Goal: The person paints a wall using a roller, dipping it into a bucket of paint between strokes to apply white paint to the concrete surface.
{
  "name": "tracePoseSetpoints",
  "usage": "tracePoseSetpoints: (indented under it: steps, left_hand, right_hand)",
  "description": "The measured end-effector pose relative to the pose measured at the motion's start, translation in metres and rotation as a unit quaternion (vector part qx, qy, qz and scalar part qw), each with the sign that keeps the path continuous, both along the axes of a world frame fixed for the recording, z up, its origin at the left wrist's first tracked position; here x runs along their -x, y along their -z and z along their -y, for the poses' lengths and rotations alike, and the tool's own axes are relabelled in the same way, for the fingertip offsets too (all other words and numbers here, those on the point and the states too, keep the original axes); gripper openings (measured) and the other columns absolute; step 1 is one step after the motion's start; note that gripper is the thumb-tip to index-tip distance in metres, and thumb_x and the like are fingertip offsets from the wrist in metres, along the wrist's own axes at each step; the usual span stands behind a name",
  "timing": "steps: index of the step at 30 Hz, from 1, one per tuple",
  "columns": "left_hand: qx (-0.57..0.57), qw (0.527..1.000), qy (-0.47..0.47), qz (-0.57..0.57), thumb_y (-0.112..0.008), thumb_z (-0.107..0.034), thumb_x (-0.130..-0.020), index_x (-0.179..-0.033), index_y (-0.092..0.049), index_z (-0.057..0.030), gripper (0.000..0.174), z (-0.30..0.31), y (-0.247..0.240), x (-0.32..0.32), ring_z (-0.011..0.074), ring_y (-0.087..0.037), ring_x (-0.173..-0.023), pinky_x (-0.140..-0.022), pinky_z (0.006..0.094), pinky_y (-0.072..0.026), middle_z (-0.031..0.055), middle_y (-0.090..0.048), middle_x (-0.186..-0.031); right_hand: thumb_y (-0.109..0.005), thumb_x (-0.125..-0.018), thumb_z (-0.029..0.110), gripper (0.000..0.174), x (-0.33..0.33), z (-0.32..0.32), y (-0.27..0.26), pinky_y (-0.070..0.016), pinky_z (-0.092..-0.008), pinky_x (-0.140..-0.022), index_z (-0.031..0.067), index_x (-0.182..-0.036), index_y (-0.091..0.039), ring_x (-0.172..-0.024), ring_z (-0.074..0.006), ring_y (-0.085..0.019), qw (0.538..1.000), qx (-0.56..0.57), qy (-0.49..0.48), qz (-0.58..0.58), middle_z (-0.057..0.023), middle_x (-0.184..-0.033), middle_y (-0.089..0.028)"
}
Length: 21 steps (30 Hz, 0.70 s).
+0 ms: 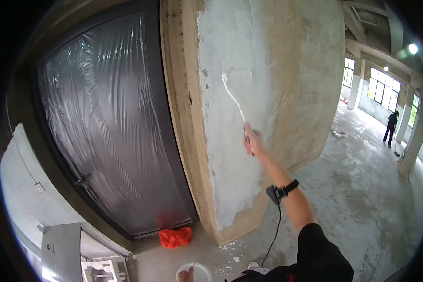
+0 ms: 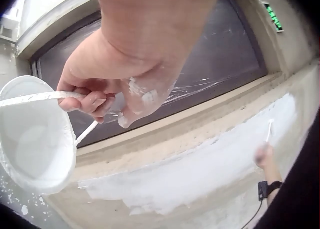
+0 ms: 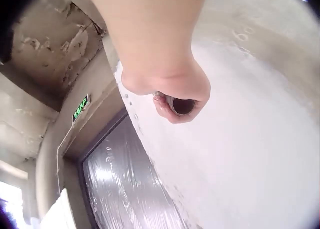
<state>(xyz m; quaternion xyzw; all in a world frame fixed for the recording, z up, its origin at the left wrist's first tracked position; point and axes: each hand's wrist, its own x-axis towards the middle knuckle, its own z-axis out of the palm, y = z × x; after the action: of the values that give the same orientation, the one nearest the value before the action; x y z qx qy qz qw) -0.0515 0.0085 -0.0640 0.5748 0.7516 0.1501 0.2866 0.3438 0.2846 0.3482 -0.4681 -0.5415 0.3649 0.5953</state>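
Note:
My right hand (image 1: 253, 141) grips the handle of a paint roller (image 1: 238, 74), whose white sleeve lies against the pale coated part of the wall (image 1: 237, 164). In the right wrist view the fingers of my right hand (image 3: 175, 99) wrap round the handle, its hollow dark end facing the camera; the roller head is hidden there. Low in the head view my left hand (image 1: 186, 275) is at a white bucket (image 1: 200, 271). In the left wrist view my left hand (image 2: 120, 84) holds the white handle of the bucket (image 2: 37, 139), with white smears on the thumb side.
A door covered in plastic film (image 1: 108, 117) stands to the left of the wall. A red plastic bag (image 1: 175, 237) lies at its foot, with white flakes on the floor nearby. Far right, a person in dark clothes (image 1: 391, 128) stands near a column. A cable hangs from my right wrist.

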Motion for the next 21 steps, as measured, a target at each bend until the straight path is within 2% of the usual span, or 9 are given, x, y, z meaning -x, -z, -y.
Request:
tracePoseSetpoints:
  steps: [2,5,8,10,14,15,17,19,21]
  left_hand:
    - [-0.048,0.999,-0.01,-0.011,-0.032,-0.063,-0.092,-0.078,-0.065,0.0111,0.082,0.0,0.028,0.009,0.0451,-0.061,-0.083,-0.076,0.0512,-0.0458,0.0342,-0.061,-0.081]
    - [-0.074,0.997,-0.022,-0.022,-0.035,-0.054,-0.092,-0.091,-0.061,0.0059,0.065,0.003,0.051,0.021,0.0396,-0.059,-0.076,-0.07,0.0491,-0.045,0.0289,-0.059,-0.076]
    - [-0.105,0.993,-0.01,-0.047,-0.039,-0.046,-0.092,-0.105,-0.056,0.0007,0.052,0.006,0.074,0.034,0.0342,-0.058,-0.068,-0.063,0.047,-0.0443,0.0237,-0.057,-0.071]
    - [-0.148,0.986,0.011,-0.078,-0.041,-0.04,-0.092,-0.115,-0.054,-0.0027,0.046,0.009,0.096,0.042,0.0305,-0.056,-0.063,-0.059,0.0455,-0.0437,0.0202,-0.056,-0.067]
    - [-0.335,0.91,0.087,-0.226,-0.046,-0.029,-0.093,-0.133,-0.048,-0.0096,0.045,0.018,0.15,0.059,0.0232,-0.054,-0.052,-0.051,0.0427,-0.0427,0.0132,-0.054,-0.06]
    - [-0.289,0.935,0.073,-0.19,-0.047,-0.032,-0.092,-0.126,-0.05,-0.0082,0.042,0.019,0.142,0.062,0.0236,-0.055,-0.053,-0.052,0.0423,-0.0434,0.0135,-0.055,-0.06]
    - [-0.154,0.985,-0.011,-0.079,-0.05,-0.037,-0.089,-0.112,-0.054,-0.0053,0.039,0.016,0.116,0.064,0.0242,-0.056,-0.053,-0.053,0.0416,-0.0449,0.0141,-0.056,-0.06]
    - [-0.065,0.994,-0.093,-0.004,-0.053,-0.042,-0.087,-0.098,-0.057,-0.0025,0.041,0.016,0.083,0.061,0.0248,-0.058,-0.053,-0.055,0.0408,-0.0463,0.0147,-0.058,-0.059]
    - [-0.008,0.987,-0.158,0.041,-0.056,-0.047,-0.084,-0.084,-0.061,0.0004,0.048,0.017,0.059,0.058,0.0254,-0.06,-0.054,-0.056,0.0401,-0.0478,0.0153,-0.06,-0.059]
  right_hand:
    - [-0.044,-0.089,0.062,0.06,0.003,-0.009,-0.04,-0.0293,-0.0278,-0.035,0.0097,-0.06,-0.044,-0.035,-0.0117,-0.036,1.0,-0.016,-0.022,-0.004,0.0011,-0.045,-0.038]
    - [-0.046,-0.089,0.061,0.059,0.008,-0.019,-0.099,-0.0291,-0.029,-0.037,0.0082,-0.063,-0.046,-0.036,-0.0125,-0.036,0.998,-0.034,-0.049,-0.032,0.0005,-0.047,-0.038]
    - [-0.047,-0.088,0.061,0.059,0.012,-0.027,-0.149,-0.0291,-0.0285,-0.037,0.0073,-0.064,-0.046,-0.036,-0.0124,-0.034,0.998,-0.055,-0.033,-0.027,0.0006,-0.047,-0.038]
    - [-0.047,-0.088,0.063,0.056,0.01,-0.033,-0.179,-0.0274,-0.0257,-0.038,0.0109,-0.067,-0.044,-0.038,-0.0074,-0.03,0.997,-0.062,-0.045,-0.02,0.0046,-0.049,-0.034]
    - [-0.048,-0.089,0.059,0.056,0.009,-0.039,-0.232,-0.0286,-0.0273,-0.038,0.0065,-0.068,-0.046,-0.037,-0.0104,-0.032,0.993,-0.099,-0.057,-0.023,0.0017,-0.049,-0.036]
    - [-0.047,-0.09,0.058,0.055,0.011,-0.038,-0.242,-0.0284,-0.0272,-0.038,0.0068,-0.068,-0.046,-0.038,-0.0099,-0.031,0.993,-0.108,-0.045,-0.019,0.002,-0.049,-0.035]
    - [-0.047,-0.09,0.057,0.054,0.016,-0.037,-0.249,-0.0283,-0.027,-0.038,0.007,-0.068,-0.046,-0.039,-0.0094,-0.031,0.993,-0.115,-0.031,-0.019,0.0023,-0.049,-0.035]
    - [-0.048,-0.089,0.06,0.055,0.018,-0.038,-0.246,-0.0259,-0.0246,-0.038,0.0077,-0.075,-0.044,-0.039,-0.007,-0.028,0.993,-0.114,-0.031,-0.017,0.0049,-0.049,-0.033]
    - [-0.047,-0.089,0.061,0.055,0.02,-0.039,-0.235,-0.026,-0.0248,-0.038,0.0078,-0.074,-0.044,-0.039,-0.0073,-0.028,0.994,-0.105,-0.027,-0.02,0.0048,-0.049,-0.032]
